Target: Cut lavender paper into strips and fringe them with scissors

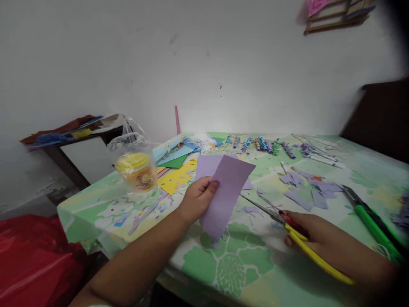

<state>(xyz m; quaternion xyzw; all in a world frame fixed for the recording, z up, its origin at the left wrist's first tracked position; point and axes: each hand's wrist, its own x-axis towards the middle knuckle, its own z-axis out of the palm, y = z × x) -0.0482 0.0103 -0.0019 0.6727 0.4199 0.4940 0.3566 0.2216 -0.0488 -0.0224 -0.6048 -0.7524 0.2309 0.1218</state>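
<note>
My left hand [198, 197] pinches the left edge of a purple paper strip [228, 192], thumb on top, and holds it upright above the table. To its right, my right hand [306, 236] is closed on scissors [295, 238] with yellow and red handles. The blades are parted slightly and point left towards the paper, apart from it. Another purple sheet [206, 164] lies behind the held strip. Purple offcuts [298, 198] are scattered on the table beyond my right hand.
A flowered green cloth [230, 273] covers the table. A yellow-lidded tub [136, 172] in a clear bag stands at left, near coloured sheets [177, 179]. Curled paper rolls [263, 145] line the back. A green cutter [373, 226] lies at right. Red plastic [38, 264] is at lower left.
</note>
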